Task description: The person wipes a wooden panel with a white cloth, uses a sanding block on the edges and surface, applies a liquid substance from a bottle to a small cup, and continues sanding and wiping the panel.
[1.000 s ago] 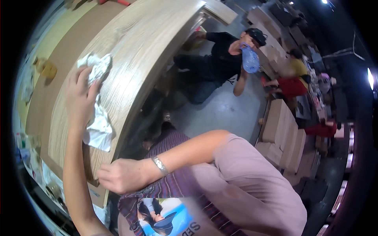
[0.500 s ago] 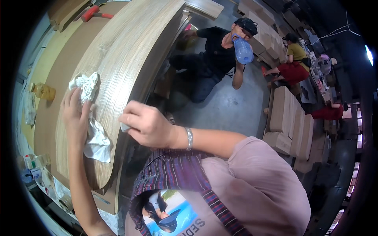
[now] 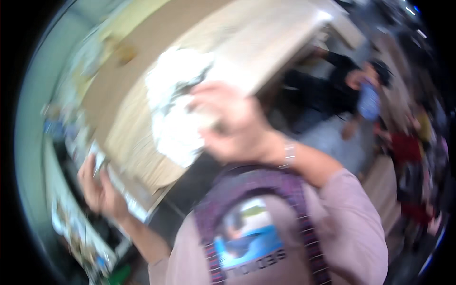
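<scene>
head view: a white cloth (image 3: 173,114) shows over the wood-grain panel (image 3: 135,145), the curled right hand (image 3: 237,121) at its side; blur hides whether it grips. bunching the cloth firmly should keep loose folds controlled. unlike half a second ago, the left hand (image 3: 102,190) is off it, open, beside the panel.

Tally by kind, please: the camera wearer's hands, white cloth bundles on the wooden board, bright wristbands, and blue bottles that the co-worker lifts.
Left hand and right hand: 2
White cloth bundle, blurred: 1
Wristband: 1
Blue bottle: 1
Total: 5
</scene>
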### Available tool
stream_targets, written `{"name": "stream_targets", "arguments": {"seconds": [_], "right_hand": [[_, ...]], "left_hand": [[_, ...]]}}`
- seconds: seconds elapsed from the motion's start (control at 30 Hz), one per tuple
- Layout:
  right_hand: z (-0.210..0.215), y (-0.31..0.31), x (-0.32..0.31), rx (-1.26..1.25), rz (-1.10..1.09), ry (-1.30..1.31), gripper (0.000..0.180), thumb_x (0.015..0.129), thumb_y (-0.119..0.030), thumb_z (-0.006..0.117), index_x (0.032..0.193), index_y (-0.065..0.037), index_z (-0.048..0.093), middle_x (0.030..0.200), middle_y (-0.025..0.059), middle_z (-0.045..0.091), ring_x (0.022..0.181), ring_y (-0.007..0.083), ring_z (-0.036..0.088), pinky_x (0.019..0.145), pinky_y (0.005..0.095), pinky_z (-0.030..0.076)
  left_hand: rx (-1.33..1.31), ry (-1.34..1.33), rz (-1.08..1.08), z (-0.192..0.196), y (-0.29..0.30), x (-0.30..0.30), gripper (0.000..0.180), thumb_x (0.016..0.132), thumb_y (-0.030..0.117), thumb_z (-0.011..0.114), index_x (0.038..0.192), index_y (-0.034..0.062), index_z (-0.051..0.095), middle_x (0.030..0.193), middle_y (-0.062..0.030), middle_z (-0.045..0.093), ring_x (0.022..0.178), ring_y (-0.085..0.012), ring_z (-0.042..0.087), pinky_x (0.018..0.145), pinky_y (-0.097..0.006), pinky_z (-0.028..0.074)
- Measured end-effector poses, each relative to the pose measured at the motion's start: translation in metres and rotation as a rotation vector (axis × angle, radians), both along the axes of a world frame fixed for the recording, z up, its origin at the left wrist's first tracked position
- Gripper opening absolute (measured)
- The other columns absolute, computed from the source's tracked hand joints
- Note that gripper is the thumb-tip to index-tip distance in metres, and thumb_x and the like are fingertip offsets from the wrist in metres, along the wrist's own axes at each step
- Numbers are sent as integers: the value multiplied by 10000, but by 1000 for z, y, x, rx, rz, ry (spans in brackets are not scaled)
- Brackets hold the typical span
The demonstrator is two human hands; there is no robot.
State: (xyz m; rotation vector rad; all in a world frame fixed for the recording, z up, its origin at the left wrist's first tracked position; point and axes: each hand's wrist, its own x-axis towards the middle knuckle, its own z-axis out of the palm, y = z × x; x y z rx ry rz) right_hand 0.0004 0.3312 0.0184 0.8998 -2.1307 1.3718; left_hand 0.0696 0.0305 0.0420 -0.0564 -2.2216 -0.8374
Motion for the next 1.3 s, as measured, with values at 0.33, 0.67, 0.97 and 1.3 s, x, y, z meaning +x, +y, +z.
{"name": "stream_targets", "arguments": {"seconds": [0.33,0.67,0.97,1.3], "right_hand": [[-5,-10,-37,301,-13,26,539,716,-131,791,1218,-57,610,1381,210,436,1247,389,448,1018,462,422],[-29,-61,-46,597,292,-78,688,697,-470,747,1309,-174,641,1450,310,419,1405,470,319,1103,707,176],[-69,3,5,405,277,281,289,880,-179,597,1167,-154,621,1376,211,510,1333,436,454,1092,609,372],[-55,96,-35,364,-270,223,339,821,-122,655,1156,-136,704,1236,277,618,1144,411,614,952,485,503]], "left_hand": [[-377,-642,585,-200,-164,90,268,805,98,671,1066,90,731,925,-122,600,929,-312,590,835,-470,458],[-210,-245,105,-52,-60,-52,362,886,55,632,1247,35,643,1255,-175,616,1186,-345,554,1042,-412,412],[-396,-624,-173,-82,-15,-144,485,972,154,524,1435,22,475,1479,-201,474,1375,-361,429,1141,-421,335],[-424,-576,-186,-81,-15,-140,461,990,170,501,1425,18,486,1410,-194,533,1303,-355,489,1098,-425,373]]}}
